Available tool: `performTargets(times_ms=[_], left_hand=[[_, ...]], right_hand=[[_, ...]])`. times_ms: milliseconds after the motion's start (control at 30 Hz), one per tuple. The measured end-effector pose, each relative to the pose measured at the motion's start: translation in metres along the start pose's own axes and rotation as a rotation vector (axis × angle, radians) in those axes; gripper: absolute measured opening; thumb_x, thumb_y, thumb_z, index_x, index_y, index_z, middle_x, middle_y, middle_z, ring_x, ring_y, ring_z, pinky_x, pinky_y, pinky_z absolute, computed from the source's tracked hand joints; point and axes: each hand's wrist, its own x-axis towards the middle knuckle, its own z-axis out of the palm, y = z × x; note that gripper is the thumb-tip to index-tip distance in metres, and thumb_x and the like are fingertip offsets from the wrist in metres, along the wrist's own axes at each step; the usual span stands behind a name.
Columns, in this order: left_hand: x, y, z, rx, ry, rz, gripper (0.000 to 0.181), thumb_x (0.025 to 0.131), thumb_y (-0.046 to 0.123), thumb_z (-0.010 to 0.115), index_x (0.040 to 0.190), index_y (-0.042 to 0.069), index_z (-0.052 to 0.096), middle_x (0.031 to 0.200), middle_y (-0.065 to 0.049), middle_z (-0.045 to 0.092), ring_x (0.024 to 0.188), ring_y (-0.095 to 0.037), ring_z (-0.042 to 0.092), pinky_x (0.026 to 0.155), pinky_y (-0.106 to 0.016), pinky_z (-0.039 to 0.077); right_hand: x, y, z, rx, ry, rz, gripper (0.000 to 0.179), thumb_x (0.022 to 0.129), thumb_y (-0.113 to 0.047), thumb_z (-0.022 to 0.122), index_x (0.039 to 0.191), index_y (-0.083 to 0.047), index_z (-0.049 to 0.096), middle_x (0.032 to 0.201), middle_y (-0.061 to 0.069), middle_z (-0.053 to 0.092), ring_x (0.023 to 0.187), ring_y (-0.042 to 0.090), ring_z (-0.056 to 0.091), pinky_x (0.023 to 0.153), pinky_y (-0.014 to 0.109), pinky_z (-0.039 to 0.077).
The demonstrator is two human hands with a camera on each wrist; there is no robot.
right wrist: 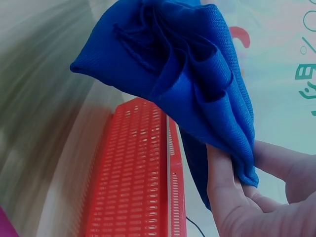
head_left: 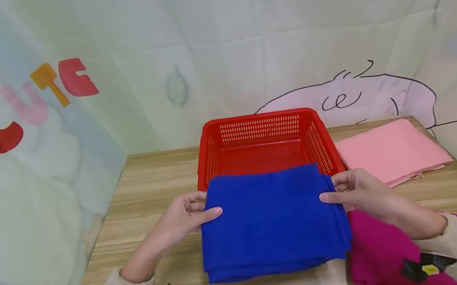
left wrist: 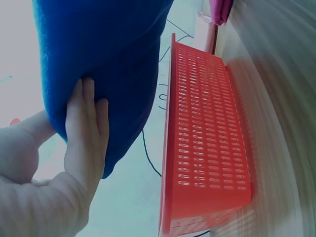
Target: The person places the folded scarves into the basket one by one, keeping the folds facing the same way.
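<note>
A folded blue cloth [head_left: 272, 222] hangs between both hands, in front of the red plastic basket [head_left: 259, 116] and overlapping its near rim in the head view. My left hand [head_left: 192, 212] pinches its left edge, thumb on top and fingers beneath. At the right edge, my right hand [head_left: 356, 189] holds it the same way. Several stacked layers of the blue cloth [right wrist: 197, 74] show at its side in the right wrist view. From the left wrist view, the cloth [left wrist: 103, 64] is raised above the table, apart from the basket [left wrist: 207, 128]. The basket's visible inside holds nothing.
A folded pink cloth [head_left: 392, 151] lies right of the basket. Nearer, a folded magenta cloth [head_left: 379, 252] lies partly under the right forearm. All rest on a wood-grain table [head_left: 152, 185], with a printed curtain [head_left: 201, 60] behind and at the sides.
</note>
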Motion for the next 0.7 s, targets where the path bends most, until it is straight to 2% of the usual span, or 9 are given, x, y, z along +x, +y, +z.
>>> performTargets(times_ms=[67,167,300,400,500,700], left_hand=[[0.002,0.002,0.000,-0.010,0.002,0.000,0.064,0.090,0.027,0.076,0.136,-0.008,0.049,0.115,-0.019,0.068,0.092,-0.028,0.071,0.082,-0.044,0.058],[0.005,0.005,0.000,-0.012,0.010,-0.011,0.064,0.090,0.027,0.077,0.137,-0.007,0.049,0.115,-0.018,0.069,0.092,-0.027,0.071,0.083,-0.043,0.058],[0.008,0.009,-0.002,-0.006,0.008,0.002,0.062,0.091,0.027,0.075,0.137,-0.007,0.050,0.115,-0.018,0.069,0.094,-0.027,0.071,0.086,-0.042,0.057],[0.010,0.011,-0.004,-0.003,0.007,0.016,0.060,0.092,0.026,0.074,0.136,-0.007,0.050,0.113,-0.018,0.070,0.093,-0.027,0.071,0.085,-0.042,0.057],[0.010,0.013,-0.005,-0.002,0.003,0.023,0.058,0.092,0.025,0.074,0.135,-0.008,0.051,0.112,-0.018,0.070,0.092,-0.027,0.072,0.084,-0.041,0.058],[0.013,0.015,-0.006,-0.014,0.008,0.025,0.058,0.092,0.024,0.074,0.134,-0.008,0.051,0.113,-0.019,0.070,0.092,-0.028,0.072,0.083,-0.043,0.058]], right_hand=[[0.001,-0.002,-0.002,-0.008,0.000,-0.009,0.042,0.094,-0.005,0.068,0.069,-0.010,0.034,0.058,-0.004,0.034,0.059,0.007,0.053,0.060,0.025,0.051],[0.003,-0.006,-0.005,-0.031,0.011,-0.001,0.045,0.094,-0.006,0.069,0.069,-0.010,0.031,0.059,-0.001,0.030,0.057,0.008,0.049,0.057,0.025,0.049],[0.007,-0.012,-0.008,-0.026,0.013,0.036,0.031,0.094,-0.009,0.070,0.072,-0.009,0.048,0.061,0.000,0.048,0.065,0.014,0.064,0.064,0.028,0.057],[0.009,-0.015,-0.010,0.011,-0.006,0.052,0.014,0.094,-0.008,0.069,0.083,-0.006,0.061,0.072,0.004,0.063,0.076,0.020,0.071,0.074,0.034,0.060],[0.010,-0.016,-0.012,0.035,-0.029,0.050,0.006,0.095,-0.006,0.067,0.091,-0.002,0.066,0.080,0.009,0.069,0.082,0.024,0.073,0.079,0.039,0.059],[0.015,-0.017,-0.017,0.058,-0.052,0.049,0.011,0.097,-0.005,0.065,0.106,0.002,0.068,0.095,0.015,0.073,0.087,0.027,0.073,0.081,0.042,0.058]])
